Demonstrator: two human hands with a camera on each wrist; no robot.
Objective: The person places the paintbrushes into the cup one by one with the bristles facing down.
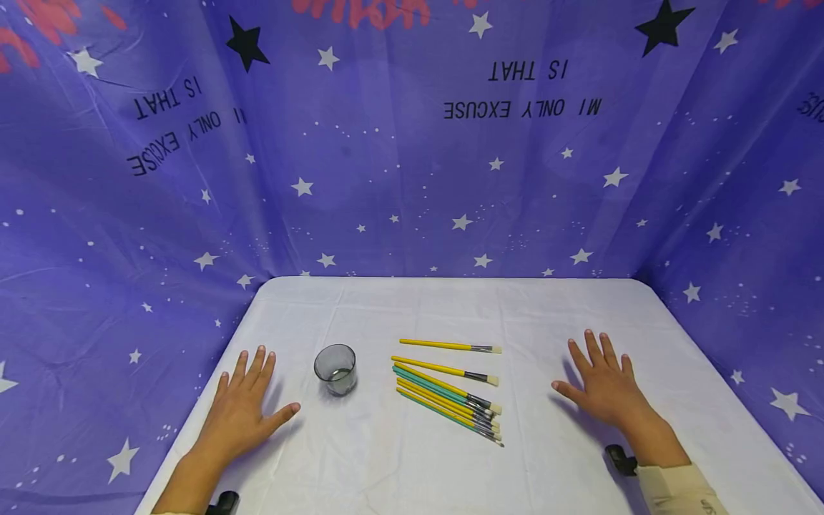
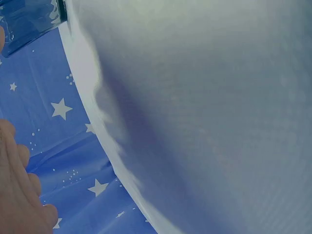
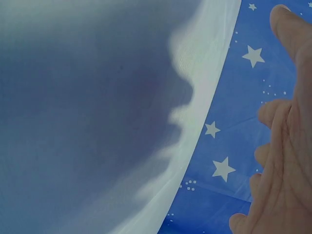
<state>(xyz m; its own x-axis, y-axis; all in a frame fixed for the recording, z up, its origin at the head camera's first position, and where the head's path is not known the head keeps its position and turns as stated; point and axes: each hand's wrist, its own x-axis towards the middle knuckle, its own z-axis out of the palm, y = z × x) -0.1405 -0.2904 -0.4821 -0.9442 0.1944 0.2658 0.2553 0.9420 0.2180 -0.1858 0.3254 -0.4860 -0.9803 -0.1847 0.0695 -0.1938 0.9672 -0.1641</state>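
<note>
Both hands lie flat, palms down, on a white tablecloth point(image 1: 412, 458). My left hand point(image 1: 247, 400) rests at the left, fingers spread, a short way left of a small dark glass cup point(image 1: 335, 369) that stands upright. My right hand point(image 1: 601, 379) rests at the right, holding nothing. Between them lie several paintbrushes point(image 1: 450, 400) with yellow and teal handles, bunched together, and two yellow ones point(image 1: 450, 347) set apart just behind. The left wrist view has my left hand point(image 2: 19, 195) at its lower left and the cup point(image 2: 29, 22) at top left. The right wrist view has my right hand point(image 3: 282, 146) at its right edge.
A purple star-printed cloth point(image 1: 412, 143) hangs behind and on both sides of the table, close to its edges. It also shows as blue starred fabric point(image 2: 63, 146) past the table edge in the wrist views point(image 3: 243, 122).
</note>
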